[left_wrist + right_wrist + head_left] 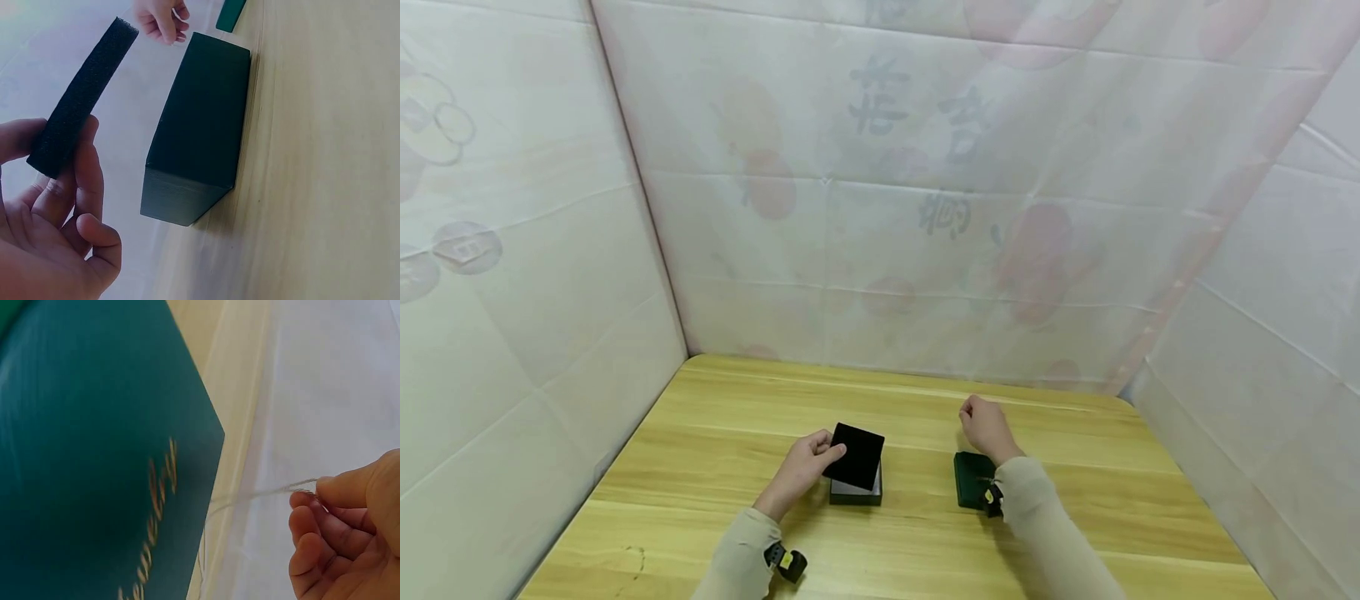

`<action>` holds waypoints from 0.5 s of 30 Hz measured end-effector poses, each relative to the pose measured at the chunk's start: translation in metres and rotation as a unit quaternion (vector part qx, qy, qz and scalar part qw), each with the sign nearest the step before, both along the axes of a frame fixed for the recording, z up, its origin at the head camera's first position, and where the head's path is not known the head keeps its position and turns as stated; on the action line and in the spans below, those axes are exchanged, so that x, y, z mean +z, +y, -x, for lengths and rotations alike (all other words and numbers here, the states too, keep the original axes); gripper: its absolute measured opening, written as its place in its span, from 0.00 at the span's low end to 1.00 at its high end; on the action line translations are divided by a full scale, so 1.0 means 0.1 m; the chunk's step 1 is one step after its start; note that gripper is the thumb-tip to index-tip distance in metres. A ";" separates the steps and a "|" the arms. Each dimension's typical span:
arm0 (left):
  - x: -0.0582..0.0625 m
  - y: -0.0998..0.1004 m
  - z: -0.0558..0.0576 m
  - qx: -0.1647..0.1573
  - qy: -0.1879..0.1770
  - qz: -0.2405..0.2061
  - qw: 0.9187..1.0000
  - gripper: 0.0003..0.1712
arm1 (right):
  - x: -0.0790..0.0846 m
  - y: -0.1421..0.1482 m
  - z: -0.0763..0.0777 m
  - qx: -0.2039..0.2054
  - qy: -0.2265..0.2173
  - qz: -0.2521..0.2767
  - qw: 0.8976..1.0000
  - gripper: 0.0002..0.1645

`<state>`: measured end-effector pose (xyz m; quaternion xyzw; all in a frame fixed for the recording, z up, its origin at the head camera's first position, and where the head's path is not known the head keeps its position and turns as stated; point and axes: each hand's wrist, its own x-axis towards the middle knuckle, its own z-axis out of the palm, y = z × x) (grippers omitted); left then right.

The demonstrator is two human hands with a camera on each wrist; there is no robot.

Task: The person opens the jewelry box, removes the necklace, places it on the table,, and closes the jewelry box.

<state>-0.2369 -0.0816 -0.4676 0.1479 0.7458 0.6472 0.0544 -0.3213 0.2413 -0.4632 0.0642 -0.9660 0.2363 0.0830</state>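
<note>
My left hand (799, 471) pinches a square black foam pad (861, 454) between thumb and fingers. In the left wrist view the pad (81, 100) shows edge-on, as a thick porous slab. Beneath it in the head view stands a dark green box (855, 500) with a pale inside. My right hand (988, 429) is raised past a green box lid (967, 482). Between its thumb and forefinger, in the right wrist view, it pinches a thin chain (265, 492) that hangs down behind the lid's edge. Gold lettering (150, 540) marks the lid.
A wood-grain table (910, 558) bears the box and lid, set some way apart. Pale printed cloth (880, 275) walls in the back and both sides. Small black cameras (792, 565) sit on both wrists.
</note>
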 end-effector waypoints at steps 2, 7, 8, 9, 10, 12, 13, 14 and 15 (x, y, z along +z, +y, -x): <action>-0.06 0.00 0.03 0.004 -0.002 0.005 1.000 0.12 | -0.01 -0.05 -0.02 0.007 0.003 -0.015 1.000 0.08; -0.21 0.01 0.11 0.023 -0.001 0.017 1.000 0.15 | -0.05 -0.15 -0.04 0.019 0.006 -0.038 0.999 0.07; -0.22 0.02 0.11 0.026 0.000 0.017 1.000 0.16 | -0.06 -0.16 -0.05 0.022 0.007 -0.043 0.999 0.06; -0.24 0.02 0.12 0.028 0.004 0.017 0.999 0.16 | -0.07 -0.18 -0.05 0.025 0.008 -0.047 0.999 0.06; -0.24 0.03 0.12 0.031 0.002 0.017 0.999 0.16 | -0.08 -0.19 -0.05 0.030 0.009 -0.052 0.998 0.06; -0.25 0.04 0.12 0.035 -0.003 0.023 0.999 0.17 | -0.08 -0.22 -0.06 0.039 0.014 -0.057 0.998 0.06; -0.24 0.04 0.12 0.036 -0.005 0.024 0.999 0.16 | -0.08 -0.23 -0.07 0.043 0.015 -0.055 0.997 0.06; -0.24 0.04 0.12 0.036 -0.008 0.025 0.999 0.16 | -0.09 -0.25 -0.07 0.048 0.015 -0.057 0.997 0.06; -0.23 0.04 0.11 0.034 -0.011 0.024 0.999 0.15 | -0.09 -0.26 -0.08 0.052 0.014 -0.059 0.997 0.06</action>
